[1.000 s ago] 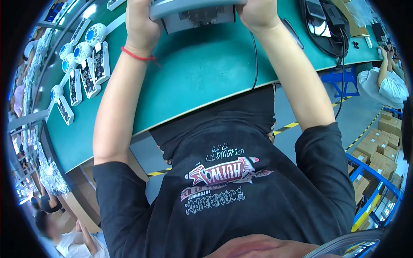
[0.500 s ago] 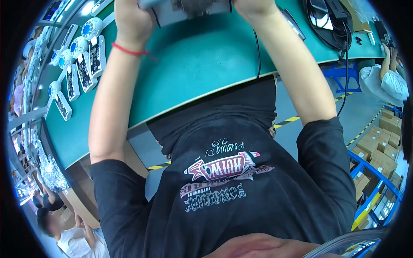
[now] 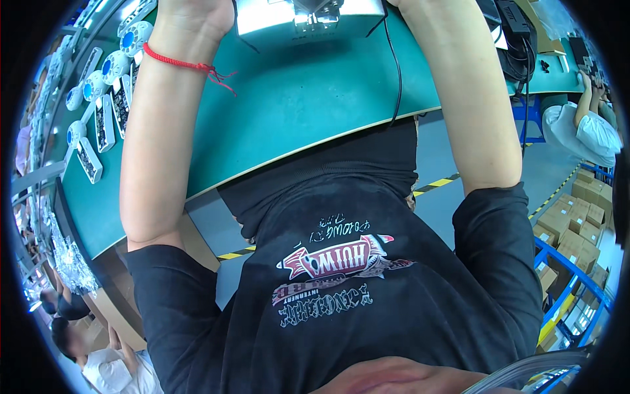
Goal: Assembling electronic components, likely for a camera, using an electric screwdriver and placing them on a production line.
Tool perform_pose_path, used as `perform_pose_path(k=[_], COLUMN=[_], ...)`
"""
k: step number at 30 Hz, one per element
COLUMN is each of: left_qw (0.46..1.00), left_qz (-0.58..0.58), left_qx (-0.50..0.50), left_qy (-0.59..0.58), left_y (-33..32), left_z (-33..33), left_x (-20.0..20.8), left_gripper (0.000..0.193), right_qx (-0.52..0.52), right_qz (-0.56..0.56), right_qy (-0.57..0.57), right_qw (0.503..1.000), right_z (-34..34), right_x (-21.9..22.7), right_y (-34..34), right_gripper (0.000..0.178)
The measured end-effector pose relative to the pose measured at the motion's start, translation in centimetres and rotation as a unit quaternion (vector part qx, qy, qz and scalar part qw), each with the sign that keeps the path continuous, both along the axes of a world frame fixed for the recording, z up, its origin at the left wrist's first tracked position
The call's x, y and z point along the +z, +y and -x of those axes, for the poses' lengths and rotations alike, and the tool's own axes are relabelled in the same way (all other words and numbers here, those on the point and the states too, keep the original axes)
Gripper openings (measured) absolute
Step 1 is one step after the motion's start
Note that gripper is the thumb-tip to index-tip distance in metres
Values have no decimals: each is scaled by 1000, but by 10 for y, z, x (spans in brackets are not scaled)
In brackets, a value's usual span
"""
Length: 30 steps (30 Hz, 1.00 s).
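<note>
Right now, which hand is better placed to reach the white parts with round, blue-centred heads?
The left hand, probably: it is nearer the white parts, which lie on the left of the green table. The right hand is across the pale unit from them. The picture's top edge crops both, hiding their grips.

Circuit boards [image 3: 104, 123] lie left of the device [image 3: 295, 26], cables [image 3: 520, 71] right.

You are in a factory assembly workshop: a green surface [image 3: 295, 111] spans twelve o'clock before you, white units with bare circuit boards [image 3: 104, 125] cluster at ten, cardboard boxes [image 3: 577, 226] are stacked past three, and striped tape [image 3: 438, 186] marks the floor [image 3: 433, 148]. Co-workers [image 3: 108, 374] appear near eight and three. The shiny heap [image 3: 72, 262] toward nine, blurred, may be plastic bags.
</note>
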<state>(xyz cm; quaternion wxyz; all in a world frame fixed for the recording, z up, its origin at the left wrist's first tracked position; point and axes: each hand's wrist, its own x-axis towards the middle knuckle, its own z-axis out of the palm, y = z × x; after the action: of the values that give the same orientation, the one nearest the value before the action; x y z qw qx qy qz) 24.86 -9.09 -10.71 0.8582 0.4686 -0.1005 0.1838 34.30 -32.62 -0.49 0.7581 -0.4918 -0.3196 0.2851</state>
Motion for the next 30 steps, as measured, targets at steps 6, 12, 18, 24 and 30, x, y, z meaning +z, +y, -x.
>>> perform_pose_path(k=[6, 12, 18, 24, 30], left_qw=[893, 933, 979, 933, 997], left_qz=[100, -6, 25, 80, 63], left_qx=[337, -336, 187, -324, 55], left_qy=[281, -127, 84, -136, 4], left_y=[-122, 66, 13, 37, -108], left_z=[-26, 4, -23, 2, 9], left_x=[66, -59, -54, -80, 4], left_gripper=[49, 53, 61, 66, 69], right_qx=[33, 56, 23, 24, 78], right_qz=[106, 42, 0, 4, -53], right_qy=[128, 52, -13, 24, 89], right_qw=[986, 996, 1000, 999, 992], right_z=[-28, -18, -34, -38, -56], right_x=[-5, -25, -52, -59, -63], right_y=[-2, -2, -17, 0, 6], right_gripper=[51, 51, 51, 53, 56])
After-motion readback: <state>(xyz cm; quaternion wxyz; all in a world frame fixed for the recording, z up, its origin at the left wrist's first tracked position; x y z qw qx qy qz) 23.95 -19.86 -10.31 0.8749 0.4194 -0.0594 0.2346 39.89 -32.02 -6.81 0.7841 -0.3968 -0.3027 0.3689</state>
